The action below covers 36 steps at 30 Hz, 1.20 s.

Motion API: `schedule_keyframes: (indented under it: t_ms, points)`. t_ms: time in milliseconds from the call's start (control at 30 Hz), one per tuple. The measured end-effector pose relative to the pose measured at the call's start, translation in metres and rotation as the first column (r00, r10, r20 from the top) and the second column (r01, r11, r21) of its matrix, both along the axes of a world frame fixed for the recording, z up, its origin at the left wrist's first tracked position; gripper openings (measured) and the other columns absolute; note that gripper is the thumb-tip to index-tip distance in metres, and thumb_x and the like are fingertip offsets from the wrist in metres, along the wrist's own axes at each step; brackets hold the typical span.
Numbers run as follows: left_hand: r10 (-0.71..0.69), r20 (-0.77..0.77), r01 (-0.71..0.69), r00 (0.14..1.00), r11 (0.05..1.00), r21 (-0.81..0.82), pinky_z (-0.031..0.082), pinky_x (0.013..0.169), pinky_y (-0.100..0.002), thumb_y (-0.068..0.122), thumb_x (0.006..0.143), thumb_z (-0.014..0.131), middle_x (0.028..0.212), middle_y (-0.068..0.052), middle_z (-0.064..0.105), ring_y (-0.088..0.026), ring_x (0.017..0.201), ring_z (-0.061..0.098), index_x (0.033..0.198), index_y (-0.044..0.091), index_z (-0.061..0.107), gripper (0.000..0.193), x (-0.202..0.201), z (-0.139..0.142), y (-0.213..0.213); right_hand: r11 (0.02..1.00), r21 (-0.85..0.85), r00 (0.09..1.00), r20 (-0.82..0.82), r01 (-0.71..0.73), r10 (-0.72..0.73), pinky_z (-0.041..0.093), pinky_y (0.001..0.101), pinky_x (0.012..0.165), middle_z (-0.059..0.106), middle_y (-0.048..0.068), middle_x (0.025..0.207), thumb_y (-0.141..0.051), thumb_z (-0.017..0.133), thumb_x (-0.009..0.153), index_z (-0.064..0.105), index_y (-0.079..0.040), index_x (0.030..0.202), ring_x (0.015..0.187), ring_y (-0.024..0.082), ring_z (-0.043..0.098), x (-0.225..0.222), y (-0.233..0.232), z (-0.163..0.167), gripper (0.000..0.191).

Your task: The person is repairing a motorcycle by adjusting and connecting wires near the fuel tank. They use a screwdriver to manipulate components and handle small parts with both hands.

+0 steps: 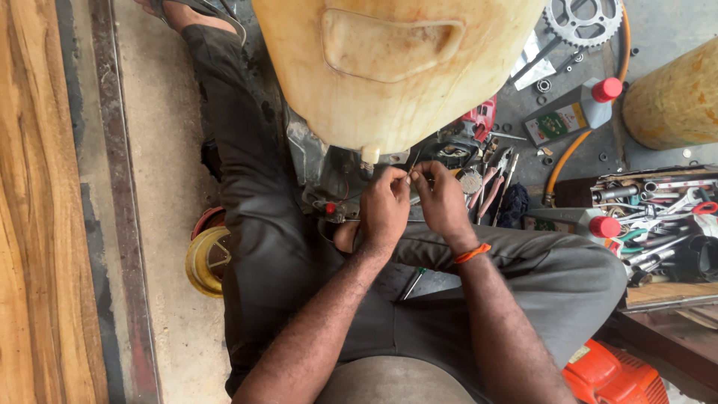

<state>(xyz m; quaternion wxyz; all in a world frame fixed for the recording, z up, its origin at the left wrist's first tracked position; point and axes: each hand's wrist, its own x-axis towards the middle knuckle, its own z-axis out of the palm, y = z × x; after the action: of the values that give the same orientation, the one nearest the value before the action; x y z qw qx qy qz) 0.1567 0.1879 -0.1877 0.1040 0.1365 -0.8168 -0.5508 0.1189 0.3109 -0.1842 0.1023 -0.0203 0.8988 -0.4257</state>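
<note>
I sit on the floor with my legs spread in grey trousers. My left hand and my right hand meet in front of me, fingertips pinched together on a thin wire that runs up toward the small spout under a large cream plastic tank. An orange band circles my right wrist. Just beyond my hands lies a dark engine part with a red piece on it. What the wire joins to is hidden by my fingers.
Pliers lie right of my hands. Grey oil bottles with red caps, a sprocket, an orange hose, and a tray of wrenches fill the right. A yellow round object sits left; an orange tool lower right.
</note>
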Motion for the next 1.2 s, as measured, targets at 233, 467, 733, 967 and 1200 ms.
schedule_keyframes:
  t_ms: [233, 467, 733, 967, 1200]
  points:
    - [-0.014, 0.006, 0.014, 1.000, 0.999, -0.031, 0.057, 0.070, -0.040, 0.008, 0.092, 0.070, 0.094, -0.013, 0.073, -0.029, 0.084, 0.074, 0.101, 0.005, 0.066, 0.010, 0.001, -0.002, 0.001, 0.999, 0.028, 0.967, -0.251, 0.040, -0.031, 0.056, 0.0350, 0.074, 0.074, 0.015, 0.100, -0.014, 0.071, 0.096, 0.068, 0.000, 0.106, 0.085, 0.024, 0.072, 0.012, -0.004, -0.002, 0.017]
    - [-0.026, -0.007, 0.025, 1.000, 0.997, -0.078, 0.053, 0.065, -0.042, 0.010, 0.096, 0.069, 0.095, -0.012, 0.069, -0.032, 0.082, 0.071, 0.100, 0.006, 0.061, 0.010, 0.004, 0.004, -0.002, 0.834, -0.486, 0.938, 0.334, 0.260, -0.098, 0.058, 0.0270, 0.080, 0.075, 0.003, 0.095, -0.017, 0.069, 0.097, 0.072, 0.000, 0.110, 0.085, 0.010, 0.070, 0.000, 0.003, -0.010, 0.021]
    - [-0.049, -0.047, 0.046, 0.998, 0.996, -0.072, 0.056, 0.065, -0.038, 0.014, 0.097, 0.066, 0.095, -0.010, 0.070, -0.026, 0.080, 0.071, 0.106, 0.007, 0.066, 0.012, 0.003, 0.017, -0.006, 0.830, -0.467, 0.910, 0.400, 0.303, -0.107, 0.060, 0.0273, 0.082, 0.077, 0.008, 0.096, -0.015, 0.070, 0.097, 0.073, 0.003, 0.111, 0.086, 0.014, 0.072, -0.010, 0.009, -0.003, 0.023]
    - [0.049, 0.176, -0.083, 0.983, 0.977, 0.194, 0.055, 0.063, -0.036, 0.029, 0.103, 0.063, 0.078, -0.012, 0.076, -0.021, 0.069, 0.074, 0.096, 0.000, 0.074, 0.032, -0.012, 0.006, 0.007, 0.867, -0.440, 0.914, 0.404, 0.232, -0.039, 0.061, 0.0279, 0.075, 0.076, 0.011, 0.093, -0.012, 0.070, 0.096, 0.071, 0.003, 0.109, 0.080, 0.015, 0.073, -0.015, 0.021, 0.005, 0.020]
    - [0.081, 0.278, -0.251, 0.957, 0.708, 0.660, 0.056, 0.059, -0.029, 0.021, 0.095, 0.072, 0.077, -0.005, 0.075, -0.012, 0.067, 0.069, 0.092, 0.000, 0.074, 0.021, -0.028, -0.028, 0.032, 0.930, -0.357, 0.947, 0.319, 0.089, 0.032, 0.060, 0.0261, 0.075, 0.078, 0.011, 0.093, -0.009, 0.068, 0.098, 0.071, 0.005, 0.110, 0.081, 0.014, 0.074, -0.023, 0.029, 0.015, 0.019]
